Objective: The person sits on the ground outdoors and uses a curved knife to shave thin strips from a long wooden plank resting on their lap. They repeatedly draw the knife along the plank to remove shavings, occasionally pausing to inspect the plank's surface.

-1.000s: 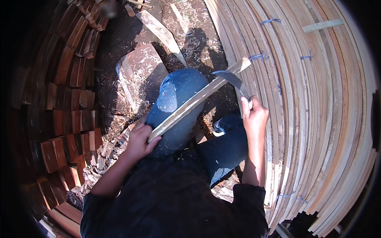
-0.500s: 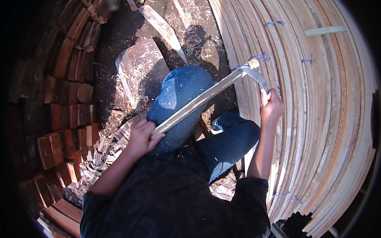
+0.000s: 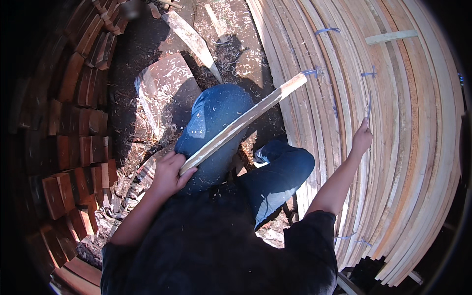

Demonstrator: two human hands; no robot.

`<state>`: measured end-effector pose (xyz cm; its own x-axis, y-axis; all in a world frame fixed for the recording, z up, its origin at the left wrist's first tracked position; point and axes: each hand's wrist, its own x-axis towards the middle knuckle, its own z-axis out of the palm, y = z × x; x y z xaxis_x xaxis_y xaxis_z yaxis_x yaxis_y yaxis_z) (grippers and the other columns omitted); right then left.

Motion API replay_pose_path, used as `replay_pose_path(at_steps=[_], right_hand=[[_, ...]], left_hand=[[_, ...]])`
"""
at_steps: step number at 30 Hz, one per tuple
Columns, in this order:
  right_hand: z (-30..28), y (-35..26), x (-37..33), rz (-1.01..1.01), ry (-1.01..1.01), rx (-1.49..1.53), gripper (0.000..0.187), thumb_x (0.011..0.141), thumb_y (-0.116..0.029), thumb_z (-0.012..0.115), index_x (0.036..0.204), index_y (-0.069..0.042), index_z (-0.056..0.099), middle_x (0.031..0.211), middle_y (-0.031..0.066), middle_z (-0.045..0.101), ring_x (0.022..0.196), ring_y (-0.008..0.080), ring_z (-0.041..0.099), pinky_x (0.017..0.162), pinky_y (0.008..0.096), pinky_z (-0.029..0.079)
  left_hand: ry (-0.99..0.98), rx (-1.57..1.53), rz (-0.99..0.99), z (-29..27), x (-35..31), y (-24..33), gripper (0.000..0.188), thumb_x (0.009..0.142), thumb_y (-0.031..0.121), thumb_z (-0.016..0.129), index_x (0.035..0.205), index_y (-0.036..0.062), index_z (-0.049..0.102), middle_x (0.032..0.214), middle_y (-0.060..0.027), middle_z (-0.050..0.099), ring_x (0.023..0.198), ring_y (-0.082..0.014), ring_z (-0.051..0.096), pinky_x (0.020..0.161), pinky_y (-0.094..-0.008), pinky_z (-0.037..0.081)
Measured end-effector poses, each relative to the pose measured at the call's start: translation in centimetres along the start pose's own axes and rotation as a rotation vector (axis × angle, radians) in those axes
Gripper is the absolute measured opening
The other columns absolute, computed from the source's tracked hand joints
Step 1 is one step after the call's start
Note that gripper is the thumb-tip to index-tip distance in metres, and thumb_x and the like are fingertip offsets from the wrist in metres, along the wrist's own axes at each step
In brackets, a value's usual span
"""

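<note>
My left hand (image 3: 168, 173) is closed around the near end of a long, narrow wooden strip (image 3: 241, 123). The strip lies slantwise across my raised knee (image 3: 216, 115), its far end pointing up and right over the bundled boards. Out to the right, my right hand (image 3: 363, 139) is closed on the handle of a sickle (image 3: 369, 105). Its curved blade shows nearly edge-on now, pointing away from me and apart from the strip. The fingers cover most of the handle.
Long pale boards (image 3: 388, 147), tied with blue bands, fill the right side. Stacked reddish-brown wood blocks (image 3: 73, 150) rise along the left. On the ground ahead lie a broad wood slab (image 3: 172, 81), a pointed plank (image 3: 194, 42) and scattered shavings.
My right hand has swung the sickle away to the right, off the far end of the strip. The strip has shifted slightly left in view, still in my left hand.
</note>
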<state>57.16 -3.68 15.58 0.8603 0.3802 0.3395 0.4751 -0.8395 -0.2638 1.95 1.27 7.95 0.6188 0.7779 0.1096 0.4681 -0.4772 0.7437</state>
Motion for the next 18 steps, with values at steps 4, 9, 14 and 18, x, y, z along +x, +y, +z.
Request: replay_pose_path(at_steps=[4, 9, 14, 18], right_hand=[[-1.7, -1.7, -5.5, -0.111, -0.096, 0.4, 0.053, 0.094, -0.039, 0.052, 0.068, 0.007, 0.053, 0.049, 0.0083, 0.039, 0.048, 0.0141, 0.035, 0.046, 0.0349, 0.03], [-2.2, -9.5, -19.6, -0.487, -0.486, 0.451, 0.033, 0.084, -0.025, 0.069, 0.069, 0.0, 0.052, 0.051, 0.0116, 0.045, 0.045, 0.0246, 0.048, 0.047, 0.0322, 0.039], [-1.8, -12.6, -23.2, -0.771, -0.572, 0.371, 0.037, 0.076, -0.032, 0.075, 0.066, -0.005, 0.052, 0.058, 0.0115, 0.055, 0.052, 0.0306, 0.058, 0.047, 0.0367, 0.044], [-1.1, -10.9, -17.6, -0.663, -0.333, 0.286, 0.035, 0.079, -0.033, 0.072, 0.068, -0.004, 0.055, 0.059, 0.0131, 0.056, 0.053, 0.0335, 0.058, 0.047, 0.0384, 0.044]], left_hand=[[0.002, -0.001, -0.029, -0.3, 0.4, 0.4, 0.031, 0.078, 0.027, 0.07, 0.07, 0.0039, 0.051, 0.063, -0.0107, 0.047, 0.062, -0.0287, 0.048, 0.056, -0.0397, 0.039], [-0.058, 0.001, -0.068, 0.0, 0.0, -0.1, 0.033, 0.077, 0.027, 0.071, 0.068, 0.0044, 0.048, 0.062, -0.0107, 0.045, 0.06, -0.0278, 0.045, 0.054, -0.0389, 0.038], [-0.037, 0.005, -0.048, 0.4, 0.0, -0.4, 0.033, 0.077, 0.025, 0.071, 0.067, 0.0042, 0.047, 0.062, -0.0115, 0.044, 0.06, -0.0288, 0.045, 0.054, -0.0388, 0.037], [-0.033, 0.033, -0.063, 0.2, -0.2, 0.2, 0.033, 0.077, 0.026, 0.071, 0.068, 0.0041, 0.048, 0.062, -0.0114, 0.044, 0.06, -0.0291, 0.045, 0.055, -0.0391, 0.037]])
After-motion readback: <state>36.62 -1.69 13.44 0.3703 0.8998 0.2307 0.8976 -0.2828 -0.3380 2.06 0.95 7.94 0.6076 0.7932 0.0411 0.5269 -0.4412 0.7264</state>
